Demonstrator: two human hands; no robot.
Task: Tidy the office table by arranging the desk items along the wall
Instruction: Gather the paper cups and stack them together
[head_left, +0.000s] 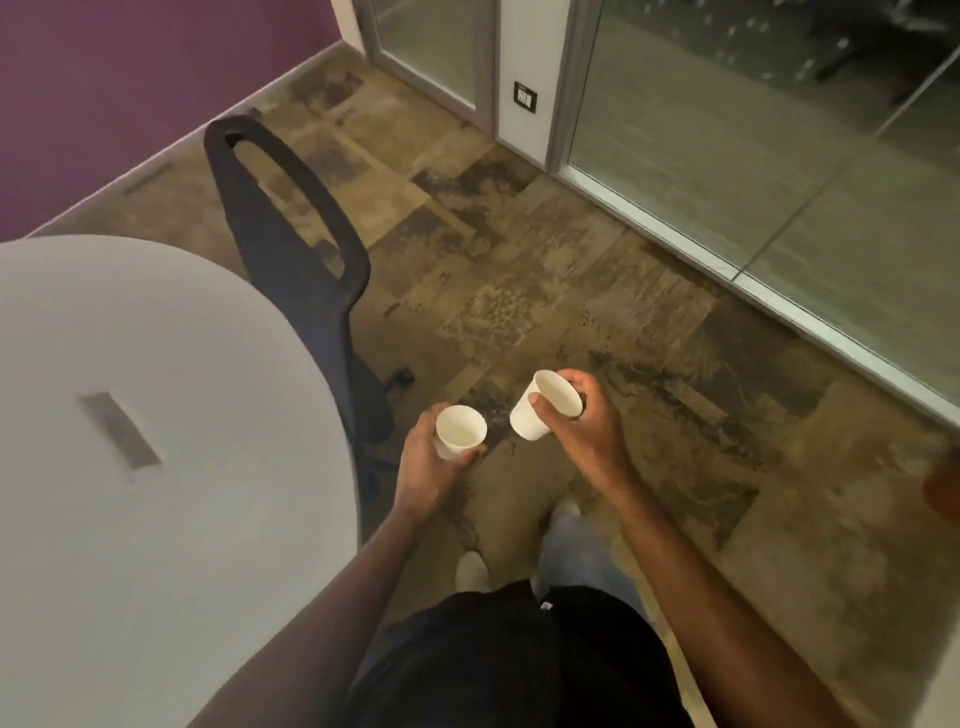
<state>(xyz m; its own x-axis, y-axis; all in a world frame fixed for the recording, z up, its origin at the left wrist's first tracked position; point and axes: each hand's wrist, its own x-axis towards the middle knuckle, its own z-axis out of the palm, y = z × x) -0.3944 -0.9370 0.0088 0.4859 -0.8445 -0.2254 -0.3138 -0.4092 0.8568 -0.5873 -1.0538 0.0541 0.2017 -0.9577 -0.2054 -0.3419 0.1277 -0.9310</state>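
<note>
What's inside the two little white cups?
The left hand holds an upright cup; its inside looks plain white, apparently empty. The right hand holds a tilted cup; what shows inside looks empty too, though its bottom is hidden.

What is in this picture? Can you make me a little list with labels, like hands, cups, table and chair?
left hand: holds a white paper cup, upright, looks empty
right hand: holds a second white cup, tilted
where the cups are: above the floor, not on the table
table: round, white, to the person's left, with a grey slot in its top
chair: dark, beside the table
floor: brown patchy carpet
</note>
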